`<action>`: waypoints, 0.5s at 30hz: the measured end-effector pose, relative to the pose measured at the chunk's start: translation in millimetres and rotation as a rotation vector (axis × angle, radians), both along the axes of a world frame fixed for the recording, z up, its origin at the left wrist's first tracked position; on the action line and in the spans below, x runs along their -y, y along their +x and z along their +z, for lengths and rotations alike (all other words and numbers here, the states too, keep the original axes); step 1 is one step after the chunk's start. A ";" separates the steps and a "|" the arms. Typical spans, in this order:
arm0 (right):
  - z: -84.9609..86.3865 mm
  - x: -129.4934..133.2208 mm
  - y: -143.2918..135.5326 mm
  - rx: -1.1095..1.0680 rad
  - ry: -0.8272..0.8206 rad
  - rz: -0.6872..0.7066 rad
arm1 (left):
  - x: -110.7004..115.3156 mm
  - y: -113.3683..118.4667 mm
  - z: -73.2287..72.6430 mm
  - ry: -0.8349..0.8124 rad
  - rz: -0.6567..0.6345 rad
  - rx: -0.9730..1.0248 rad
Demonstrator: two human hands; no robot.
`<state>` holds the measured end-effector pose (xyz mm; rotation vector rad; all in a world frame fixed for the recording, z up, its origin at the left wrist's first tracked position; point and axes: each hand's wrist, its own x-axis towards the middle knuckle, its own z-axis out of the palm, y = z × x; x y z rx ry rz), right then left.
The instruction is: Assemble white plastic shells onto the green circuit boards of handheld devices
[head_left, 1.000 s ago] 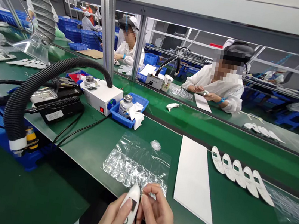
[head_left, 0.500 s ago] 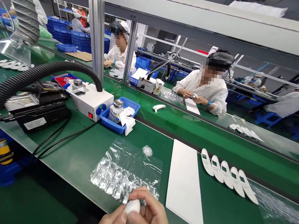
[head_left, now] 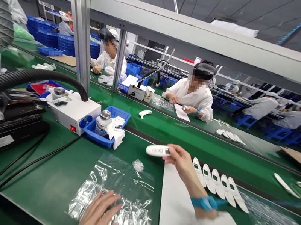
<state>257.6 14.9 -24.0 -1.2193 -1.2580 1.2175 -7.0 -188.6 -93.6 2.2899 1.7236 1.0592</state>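
Note:
My right hand (head_left: 181,164) pinches one end of a white oval handheld device casing (head_left: 157,150), which has a small window and a round button. It holds the casing nearly level above the bench, by the far edge of a white paper sheet (head_left: 174,207). My left hand (head_left: 100,216), fingers spread and holding nothing, is over a clear plastic sheet (head_left: 124,178) with pockets. Whether it touches the sheet I cannot tell. Beyond the sheet lies a small crumpled clear piece (head_left: 138,165). Several similar white casings (head_left: 214,180) lie in a row right of the paper.
A blue tray (head_left: 97,137) holds a metal-topped bottle and tissues. Beside it stands a white box (head_left: 72,109) with a black hose (head_left: 29,82). A green conveyor belt (head_left: 170,131) carries loose white parts. Across it a co-worker (head_left: 190,94) sits working.
Both hands held the casing close to me before. My left hand has let go and opened, while my right hand has carried the casing forward towards the belt. The view has shifted right.

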 end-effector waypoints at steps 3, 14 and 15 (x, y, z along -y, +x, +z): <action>-11.1 -57.7 8.5 0.040 0.087 -0.197 | -8.6 2.4 -18.8 0.268 -0.097 -0.363; -25.4 28.8 -8.7 0.390 0.273 0.027 | 2.1 0.9 -7.8 0.306 -0.149 -0.574; -23.1 53.0 -11.9 0.415 0.286 0.088 | 3.3 -0.2 -5.2 0.306 -0.154 -0.594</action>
